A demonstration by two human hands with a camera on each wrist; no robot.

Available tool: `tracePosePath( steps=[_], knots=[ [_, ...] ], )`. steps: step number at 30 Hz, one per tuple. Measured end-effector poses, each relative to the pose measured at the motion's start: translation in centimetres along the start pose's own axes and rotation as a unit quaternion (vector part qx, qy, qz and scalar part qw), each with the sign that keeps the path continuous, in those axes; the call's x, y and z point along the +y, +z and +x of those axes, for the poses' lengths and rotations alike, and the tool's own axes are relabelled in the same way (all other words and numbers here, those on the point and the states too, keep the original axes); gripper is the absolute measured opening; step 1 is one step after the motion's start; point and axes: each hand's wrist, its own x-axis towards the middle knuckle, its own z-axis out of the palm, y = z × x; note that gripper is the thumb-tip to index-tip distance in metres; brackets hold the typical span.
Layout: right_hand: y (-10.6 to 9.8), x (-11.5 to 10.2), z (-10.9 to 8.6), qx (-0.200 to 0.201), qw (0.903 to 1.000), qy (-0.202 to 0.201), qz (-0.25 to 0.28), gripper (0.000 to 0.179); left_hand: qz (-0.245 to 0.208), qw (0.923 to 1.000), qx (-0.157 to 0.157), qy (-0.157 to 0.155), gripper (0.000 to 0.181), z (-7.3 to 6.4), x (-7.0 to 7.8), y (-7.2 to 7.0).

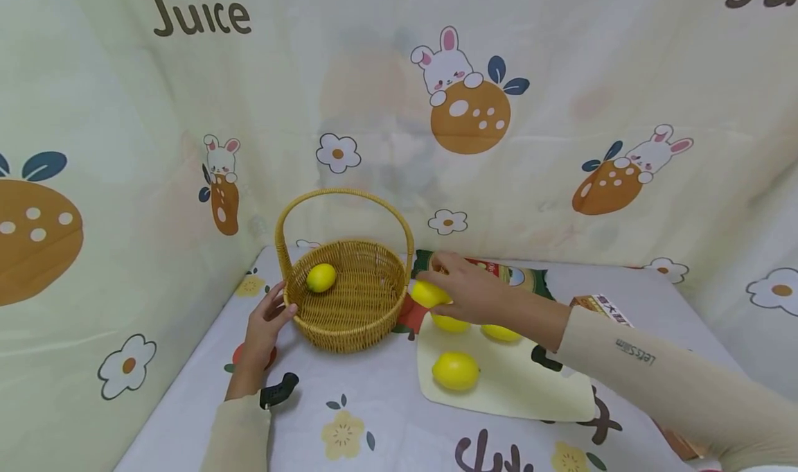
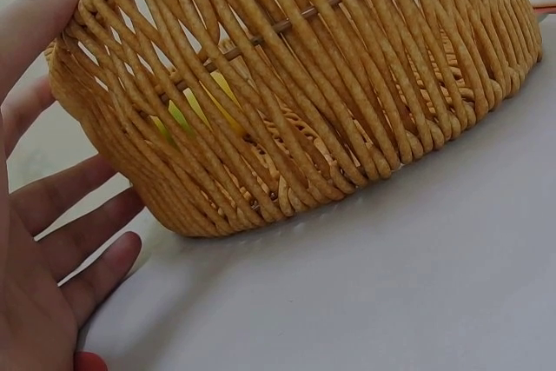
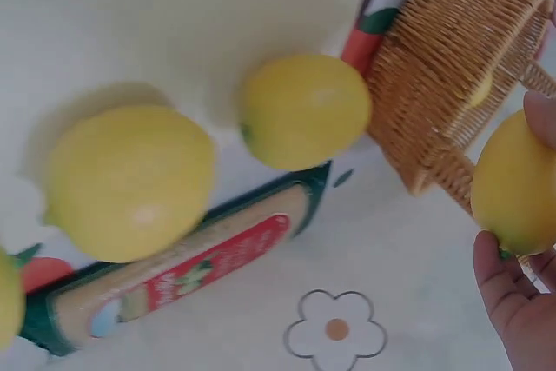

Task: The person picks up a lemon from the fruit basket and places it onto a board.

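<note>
A lemon (image 1: 430, 294) is pinched between the thumb and fingers of my right hand (image 1: 467, 288), just right of the wicker basket (image 1: 349, 337) and above the cutting board. In the right wrist view this lemon (image 3: 512, 188) shows at the right edge. My left hand (image 1: 264, 326) rests against the basket's left side. In the left wrist view its thumb touches the rim, with fairly straight fingers (image 2: 74, 188) along the outer wall. One lemon (image 1: 321, 278) lies inside the basket at the left. On the cream cutting board (image 1: 517, 389) lie a front lemon (image 1: 456, 371) and two partly hidden ones.
Behind the board lies a green and red packet (image 1: 533, 278), partly covered by the right arm. A printed box (image 1: 601, 307) stands farther right. The basket's tall arched handle (image 1: 346, 191) rises above its rim. Patterned cloth (image 1: 374, 98) hangs behind the table.
</note>
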Motion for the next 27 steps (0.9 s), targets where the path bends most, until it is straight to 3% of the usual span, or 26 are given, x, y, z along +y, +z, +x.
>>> tracePosePath(
  steps=[6,12,27],
  knots=[
    [0.6,0.3,-2.9,-0.013,0.999,0.042,0.013,0.059,0.007,0.9999,-0.009,0.007,0.066,0.0,-0.2,0.1],
    [0.1,-0.2,-4.8,0.006,0.9981,0.058,0.02,0.058,0.004,0.9997,-0.01,0.023,0.064,0.1,-0.5,0.0],
    [0.2,-0.9,-9.9,0.043,0.9913,0.119,0.034,0.057,-0.005,0.9999,-0.006,0.009,0.064,0.0,-0.2,0.0]
  ],
)
